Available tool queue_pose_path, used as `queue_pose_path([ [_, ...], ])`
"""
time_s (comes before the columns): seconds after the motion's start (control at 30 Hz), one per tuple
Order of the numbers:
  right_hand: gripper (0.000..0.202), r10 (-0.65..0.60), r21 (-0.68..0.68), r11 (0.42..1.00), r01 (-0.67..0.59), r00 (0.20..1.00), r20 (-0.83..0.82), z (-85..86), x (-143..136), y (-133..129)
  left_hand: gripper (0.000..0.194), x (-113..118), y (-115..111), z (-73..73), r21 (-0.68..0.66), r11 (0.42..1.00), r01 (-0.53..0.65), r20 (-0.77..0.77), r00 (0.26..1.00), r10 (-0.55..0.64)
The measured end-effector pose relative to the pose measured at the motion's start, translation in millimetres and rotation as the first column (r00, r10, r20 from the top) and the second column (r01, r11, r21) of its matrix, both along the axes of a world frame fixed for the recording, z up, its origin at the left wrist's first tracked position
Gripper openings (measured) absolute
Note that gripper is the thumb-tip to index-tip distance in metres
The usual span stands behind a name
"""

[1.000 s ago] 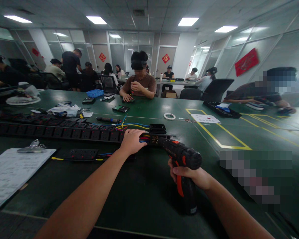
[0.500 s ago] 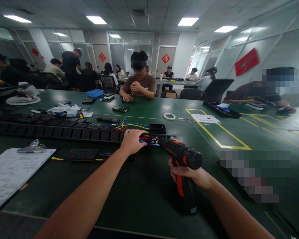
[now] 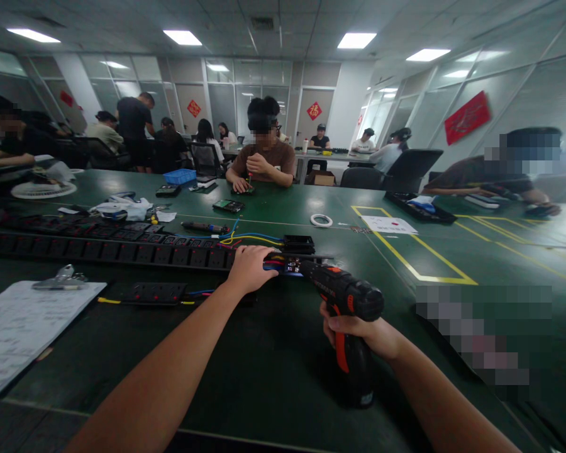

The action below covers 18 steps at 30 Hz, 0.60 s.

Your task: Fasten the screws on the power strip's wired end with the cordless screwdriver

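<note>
Two firm grips help: your left hand (image 3: 249,268) holding the strip (image 3: 198,257), your right hand (image 3: 362,328) squeezing the drill (image 3: 342,290), aimed straight

With twelve straight ahead, a clipboard with a silver metal clip and white printed sheets (image 3: 33,327) lies at ten o'clock on the glossy green tabletop (image 3: 264,377). At eleven sits a blue plastic basket (image 3: 180,177); at twelve, a person in a brown short-sleeved shirt (image 3: 276,162) bends over the far edge. Near twelve lies a white ring-shaped roll (image 3: 321,220). Toward one, a white paper sheet (image 3: 382,224) overlaps a yellow-taped outline (image 3: 446,279), near a shallow black tray (image 3: 434,214).
</note>
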State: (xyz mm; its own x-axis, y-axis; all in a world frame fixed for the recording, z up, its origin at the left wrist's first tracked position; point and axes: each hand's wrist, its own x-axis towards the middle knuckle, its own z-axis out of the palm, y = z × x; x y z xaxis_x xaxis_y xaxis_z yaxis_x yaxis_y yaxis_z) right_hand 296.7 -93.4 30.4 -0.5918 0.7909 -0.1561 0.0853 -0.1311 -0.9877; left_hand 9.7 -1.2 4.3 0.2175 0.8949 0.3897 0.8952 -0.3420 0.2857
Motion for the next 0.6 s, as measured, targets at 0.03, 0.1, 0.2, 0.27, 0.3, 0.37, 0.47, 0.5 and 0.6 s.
queue_pose_path([
  [0.03, 0.043, 0.002, -0.001, 1.0, -0.002, 1.0, -0.001, 0.0, 0.0, 0.1, 0.056, 0.0, -0.1, 0.2, -0.001, 1.0, 0.001, -0.001, 1.0, -0.001],
  [0.1, 0.043, 0.005, 0.001, 1.0, -0.005, 1.0, -0.001, -0.4, 0.2, 0.5, 0.056, 0.0, 0.0, 0.3, 0.002, 1.0, 0.0, -0.004, 1.0, 0.0],
  [0.2, 0.045, 0.003, 0.007, 1.0, -0.003, 1.0, -0.003, -1.9, 1.1, 1.8, 0.057, 0.0, 0.2, 0.3, 0.007, 1.0, -0.004, -0.01, 1.0, 0.004],
  [0.27, 0.046, 0.005, 0.013, 1.0, -0.005, 1.0, 0.001, -2.7, 1.8, 2.7, 0.057, 0.1, 0.1, 0.4, 0.008, 1.0, -0.003, -0.012, 1.0, 0.003],
  [0.3, 0.046, 0.011, 0.016, 1.0, -0.011, 1.0, 0.003, -2.9, 2.2, 3.0, 0.057, 0.1, 0.0, 0.7, 0.007, 1.0, -0.001, -0.012, 1.0, 0.001],
  [0.37, 0.044, 0.02, 0.024, 0.999, -0.02, 1.0, 0.008, -2.5, 2.5, 3.1, 0.056, 0.2, -0.5, 1.4, 0.003, 1.0, 0.001, -0.01, 1.0, -0.001],
  [0.47, 0.041, 0.021, 0.025, 0.999, -0.021, 1.0, 0.002, -0.8, 1.9, 2.0, 0.056, 0.4, -0.8, 2.1, -0.002, 1.0, 0.002, -0.007, 1.0, -0.002],
  [0.5, 0.041, 0.019, 0.02, 1.0, -0.019, 1.0, -0.002, -0.2, 1.4, 1.4, 0.056, 0.3, -0.7, 2.0, -0.002, 1.0, 0.002, -0.008, 1.0, -0.002],
  [0.6, 0.042, 0.011, 0.009, 1.0, -0.011, 1.0, -0.01, 1.4, -0.3, -0.4, 0.056, 0.1, 0.3, 0.8, 0.001, 1.0, 0.002, -0.01, 1.0, -0.002],
])
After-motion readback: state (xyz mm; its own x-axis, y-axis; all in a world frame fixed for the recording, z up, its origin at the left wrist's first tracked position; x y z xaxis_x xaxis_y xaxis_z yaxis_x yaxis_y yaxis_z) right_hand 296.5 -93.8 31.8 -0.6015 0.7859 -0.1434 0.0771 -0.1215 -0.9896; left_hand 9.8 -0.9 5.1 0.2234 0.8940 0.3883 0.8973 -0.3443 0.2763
